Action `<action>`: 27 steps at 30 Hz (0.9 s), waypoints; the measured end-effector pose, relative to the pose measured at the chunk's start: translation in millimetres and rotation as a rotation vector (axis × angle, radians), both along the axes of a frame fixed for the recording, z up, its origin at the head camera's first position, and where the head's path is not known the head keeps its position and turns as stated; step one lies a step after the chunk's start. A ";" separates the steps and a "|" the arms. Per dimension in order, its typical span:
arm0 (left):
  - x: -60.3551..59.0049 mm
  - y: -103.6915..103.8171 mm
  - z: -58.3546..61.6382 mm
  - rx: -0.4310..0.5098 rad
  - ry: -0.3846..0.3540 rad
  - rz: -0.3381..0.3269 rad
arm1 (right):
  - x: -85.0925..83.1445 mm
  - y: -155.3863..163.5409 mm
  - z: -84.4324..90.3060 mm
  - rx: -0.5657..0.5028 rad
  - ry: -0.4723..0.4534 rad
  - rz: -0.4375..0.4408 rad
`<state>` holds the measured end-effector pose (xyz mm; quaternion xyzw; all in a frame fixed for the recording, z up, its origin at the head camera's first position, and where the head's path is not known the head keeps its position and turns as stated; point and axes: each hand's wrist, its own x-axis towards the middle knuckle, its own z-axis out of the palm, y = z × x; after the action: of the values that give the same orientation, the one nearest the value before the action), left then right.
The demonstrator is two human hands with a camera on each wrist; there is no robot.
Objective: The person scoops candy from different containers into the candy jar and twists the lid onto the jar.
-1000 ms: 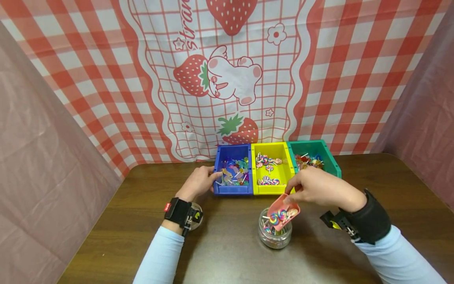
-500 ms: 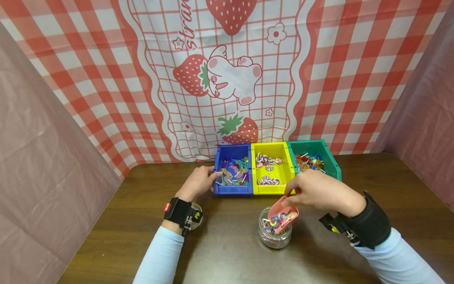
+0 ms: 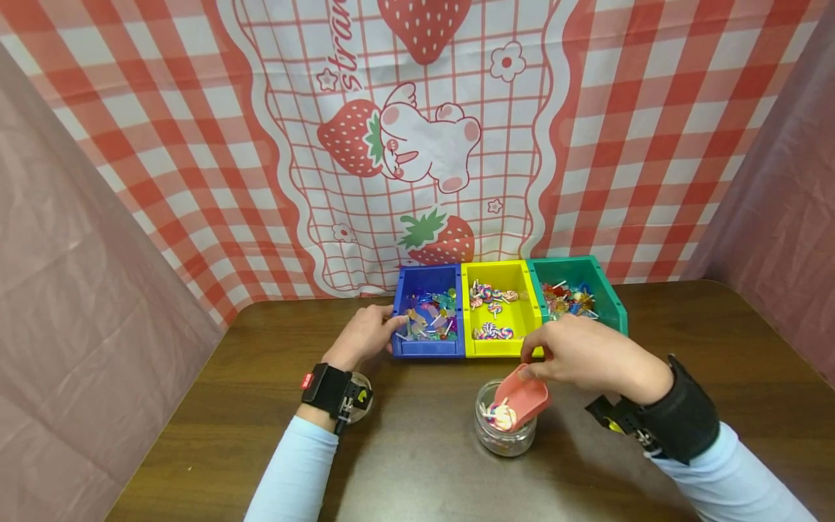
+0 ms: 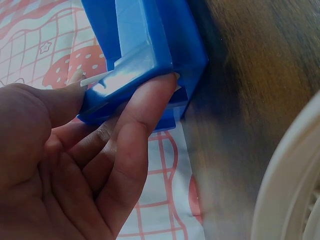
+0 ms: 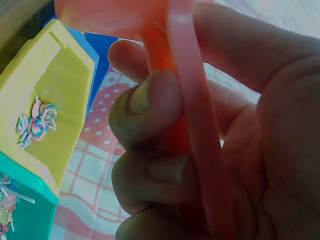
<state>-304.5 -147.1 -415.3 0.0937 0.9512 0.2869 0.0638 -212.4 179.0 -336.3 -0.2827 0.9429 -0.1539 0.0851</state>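
Pink scoop (image 3: 522, 398), pinched in the right hand (image 3: 587, 354) grip, tilts over the jar (image 3: 505, 432); left hand (image 3: 365, 335) clasps the blue bin (image 3: 427, 346).

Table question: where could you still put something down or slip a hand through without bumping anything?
The table shows bare wood left of the left hand, along the near edge between both sleeves, and right of the green bin. It is crowded mid-table: the blue bin and yellow bin sit side by side, and the right hand tips a pink scoop over the jar.
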 end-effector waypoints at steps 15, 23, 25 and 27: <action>-1.9 0.1 -1.2 -0.002 -0.007 0.009 | 0.4 7.6 4.5 0.014 0.039 -0.039; -1.1 0.3 -1.3 -0.004 -0.008 0.012 | -0.5 12.6 6.5 -0.014 0.063 -0.043; -0.6 0.4 -1.0 -0.009 -0.008 0.012 | -1.1 13.8 6.6 -0.021 0.066 -0.036; -0.5 1.0 -0.4 -0.014 -0.007 0.012 | -1.4 16.1 7.2 -0.029 0.073 -0.033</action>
<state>-304.9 -146.1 -415.7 0.0865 0.9535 0.2812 0.0660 -213.8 195.1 -329.1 -0.2736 0.9477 -0.1584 0.0439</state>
